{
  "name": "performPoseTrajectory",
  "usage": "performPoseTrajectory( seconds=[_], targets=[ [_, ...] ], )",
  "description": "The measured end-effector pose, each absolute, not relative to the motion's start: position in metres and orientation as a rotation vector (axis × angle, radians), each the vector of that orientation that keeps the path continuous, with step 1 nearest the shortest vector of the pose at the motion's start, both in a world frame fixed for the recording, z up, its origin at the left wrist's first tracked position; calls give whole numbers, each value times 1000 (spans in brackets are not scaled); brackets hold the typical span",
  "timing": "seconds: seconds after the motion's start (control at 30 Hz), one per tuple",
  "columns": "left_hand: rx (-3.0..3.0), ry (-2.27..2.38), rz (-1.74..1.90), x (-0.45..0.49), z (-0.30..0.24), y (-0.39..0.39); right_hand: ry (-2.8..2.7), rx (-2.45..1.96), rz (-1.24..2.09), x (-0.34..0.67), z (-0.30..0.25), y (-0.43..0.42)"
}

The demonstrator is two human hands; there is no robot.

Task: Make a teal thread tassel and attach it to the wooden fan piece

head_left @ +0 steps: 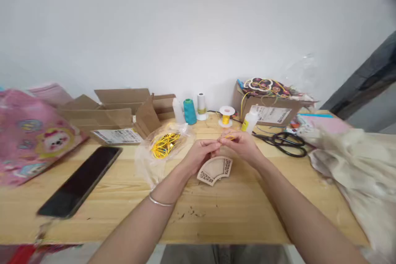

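My left hand (201, 153) and my right hand (243, 145) meet over the middle of the table, fingertips pinched close together. A short bit of yellow cord (229, 137) shows at the right fingertips, and the left thumb and finger close on it too. Just below the fingers is a fan-shaped wooden piece (214, 168) with cut-out lattice at both ends. Whether it hangs from the cord or rests on the table is hard to tell. Left of my hands, a bundle of yellow cord (165, 145) lies on a clear plastic bag (148, 169).
A phone (81, 181), pink bag (40, 140) and open cardboard box (105, 119) stand left. Behind are a teal thread cone (189, 112), white spool (201, 105), yellow cord spool (227, 118) and small bottle (250, 122). Black scissors (286, 143) and pale cloth (355, 165) lie right.
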State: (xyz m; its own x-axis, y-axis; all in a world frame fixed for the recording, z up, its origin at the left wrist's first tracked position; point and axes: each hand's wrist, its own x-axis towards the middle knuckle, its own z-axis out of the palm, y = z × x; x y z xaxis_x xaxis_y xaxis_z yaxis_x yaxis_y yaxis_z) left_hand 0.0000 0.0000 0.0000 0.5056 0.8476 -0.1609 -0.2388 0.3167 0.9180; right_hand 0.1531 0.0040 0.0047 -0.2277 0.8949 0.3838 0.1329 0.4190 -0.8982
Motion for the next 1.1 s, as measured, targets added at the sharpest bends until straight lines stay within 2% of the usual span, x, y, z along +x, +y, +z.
performPoseTrajectory(
  seconds=[0.73,1.1],
  targets=[
    [910,715,749,-4,2,0,-1704,-921,867,153,6,1],
    [927,706,750,-3,4,-1,-1514,-1048,1092,154,8,-2]
  ],
)
